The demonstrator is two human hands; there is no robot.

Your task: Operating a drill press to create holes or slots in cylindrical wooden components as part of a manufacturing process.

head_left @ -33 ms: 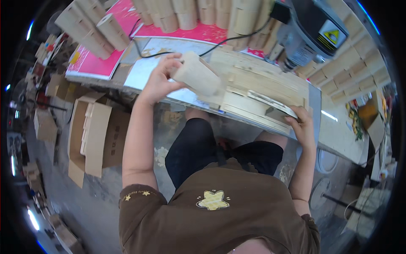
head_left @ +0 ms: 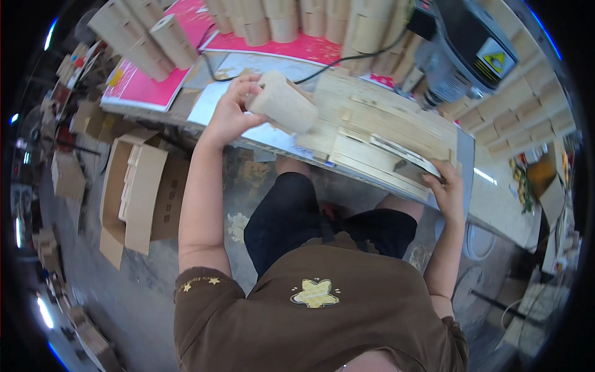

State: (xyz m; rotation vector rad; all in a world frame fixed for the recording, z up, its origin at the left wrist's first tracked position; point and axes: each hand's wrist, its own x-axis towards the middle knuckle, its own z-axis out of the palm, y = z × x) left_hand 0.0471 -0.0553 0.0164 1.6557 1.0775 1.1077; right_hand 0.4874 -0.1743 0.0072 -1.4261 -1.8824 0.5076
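Note:
My left hand (head_left: 234, 111) is closed round one end of a pale wooden cylinder (head_left: 286, 102), which it holds tilted above the front of the workbench. My right hand (head_left: 446, 185) grips the right end of a long, narrow metal strip (head_left: 406, 152). The strip lies along a wooden jig (head_left: 362, 153) made of stacked boards, and a small dark metal piece (head_left: 409, 172) shows beside my right fingers. What lies under those fingers is hidden.
A drill-like machine head (head_left: 458, 59) hangs over the bench's right side. Several wooden cylinders (head_left: 282, 22) stand at the back on pink sheeting (head_left: 145, 87). A black cable (head_left: 334, 62) crosses the bench. An open cardboard box (head_left: 145, 204) stands on the floor at left.
The wooden cylinder in my left hand has shifted slightly left relative to the bench. My right hand stays at the metal strip's end. The whole view has shifted a little.

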